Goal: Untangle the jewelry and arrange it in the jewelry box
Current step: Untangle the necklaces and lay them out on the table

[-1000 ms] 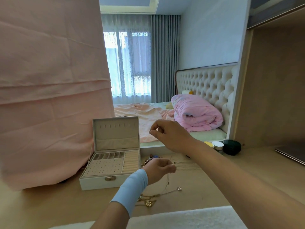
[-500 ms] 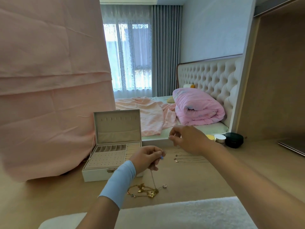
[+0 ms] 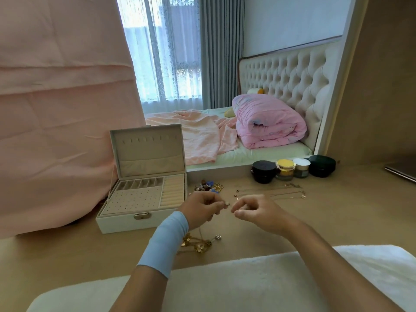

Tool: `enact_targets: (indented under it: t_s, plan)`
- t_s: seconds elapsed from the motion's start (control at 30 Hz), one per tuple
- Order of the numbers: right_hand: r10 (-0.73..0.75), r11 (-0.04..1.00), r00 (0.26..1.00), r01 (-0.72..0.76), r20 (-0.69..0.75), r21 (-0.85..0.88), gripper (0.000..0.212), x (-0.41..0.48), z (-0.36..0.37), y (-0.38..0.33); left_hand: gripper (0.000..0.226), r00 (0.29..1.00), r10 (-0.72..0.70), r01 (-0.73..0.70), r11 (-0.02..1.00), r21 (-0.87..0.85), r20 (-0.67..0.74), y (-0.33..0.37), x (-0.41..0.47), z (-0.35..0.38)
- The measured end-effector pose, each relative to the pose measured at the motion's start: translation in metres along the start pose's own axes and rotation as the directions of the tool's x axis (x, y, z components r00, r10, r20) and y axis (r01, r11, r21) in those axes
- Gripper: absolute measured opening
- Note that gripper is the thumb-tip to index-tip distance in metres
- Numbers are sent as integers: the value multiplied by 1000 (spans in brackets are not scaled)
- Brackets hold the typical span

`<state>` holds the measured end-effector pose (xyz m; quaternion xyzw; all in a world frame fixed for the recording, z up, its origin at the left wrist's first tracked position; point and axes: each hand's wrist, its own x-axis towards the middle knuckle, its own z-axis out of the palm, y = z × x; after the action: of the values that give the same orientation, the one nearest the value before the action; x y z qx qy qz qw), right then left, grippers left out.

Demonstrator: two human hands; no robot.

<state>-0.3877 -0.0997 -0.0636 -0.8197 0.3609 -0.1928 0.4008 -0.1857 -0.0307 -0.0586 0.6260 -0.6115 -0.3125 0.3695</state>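
Observation:
A white jewelry box [image 3: 126, 224] stands open on the wooden desk, lid up, its beige trays bare. My left hand [image 3: 200, 208] pinches a thin chain with a small charm at its fingertips; the chain hangs down to a tangled gold necklace [image 3: 198, 243] on the desk. My right hand [image 3: 254, 210] sits close beside it, thumb and fingers curled, pinching the same chain. Behind the hands lie a heap of beads and rings [image 3: 208, 186] and thin chains [image 3: 281, 192] laid out straight.
Several cosmetic jars [image 3: 286, 170] stand at the desk's back edge. A pink cloth [image 3: 56, 122] hangs at the left, behind the box. A white fluffy mat [image 3: 225, 282] covers the near edge. A laptop corner [image 3: 403, 173] shows at the right.
My right hand came down from above the desk to meet my left hand. Both hands now work the chain close together; the view tilted downward.

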Motion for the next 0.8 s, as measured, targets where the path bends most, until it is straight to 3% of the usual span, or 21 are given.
enact_targets:
  t_s: [0.3, 0.57, 0.8]
  plan:
    - [45, 997, 996, -39, -72, 72, 14, 7, -1, 24, 13, 998, -54, 55, 998, -17, 41, -9, 6, -3]
    - [98, 992, 991, -105, -88, -76, 13, 5, -10, 33, 9, 996, -85, 80, 986, 146, 31, -9, 1, -23]
    - [107, 993, 988, -112, -116, -40, 7, 6, -13, 43, 11, 998, -50, 51, 998, 22, -31, -9, -3, -34]
